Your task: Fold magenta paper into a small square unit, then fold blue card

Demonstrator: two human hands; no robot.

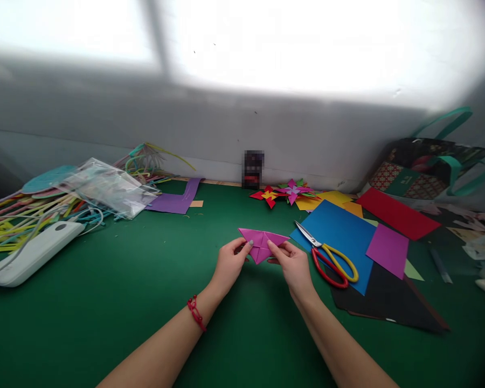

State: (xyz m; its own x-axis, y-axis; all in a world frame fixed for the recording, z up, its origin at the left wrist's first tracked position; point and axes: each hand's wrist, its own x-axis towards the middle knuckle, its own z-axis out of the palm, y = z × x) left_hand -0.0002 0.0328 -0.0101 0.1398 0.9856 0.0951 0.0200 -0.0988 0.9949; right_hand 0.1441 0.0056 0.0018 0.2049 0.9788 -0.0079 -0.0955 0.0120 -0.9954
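A green counter [105,302] fills the near and middle of the view and runs to a pale wall at the far side. On its far left lies a broad heap of coloured strips [20,215], mostly yellow, with a clear plastic bag [109,188] resting on its right end. In the far right corner stands a patterned bag [424,167] with teal handles.

On the right, a black sheet [388,296] lies flat. A blue sheet [339,231] overlaps its far left part, and a red sheet [396,213] lies farther back, toward the bag. A white device [32,250] lies at the near edge of the strips on the left. A purple square [388,249] rests on the right edge of the blue sheet. A purple strip of paper [175,202] lies just right of the plastic bag.

Scissors [331,258] with one red and one yellow handle lie on the blue sheet, blades pointing far and left.

The left hand [230,264] and right hand [293,264] meet at the middle of the counter, just left of the scissors. Between them is the folded pink paper [261,242], a flat pointed shape held low over the counter. The fingers of each hand pinch it, the left on its left side and the right on its right side.

Small folded paper stars [291,191] lie by the far wall, beyond the hands. A red bracelet [196,312] circles the left wrist.
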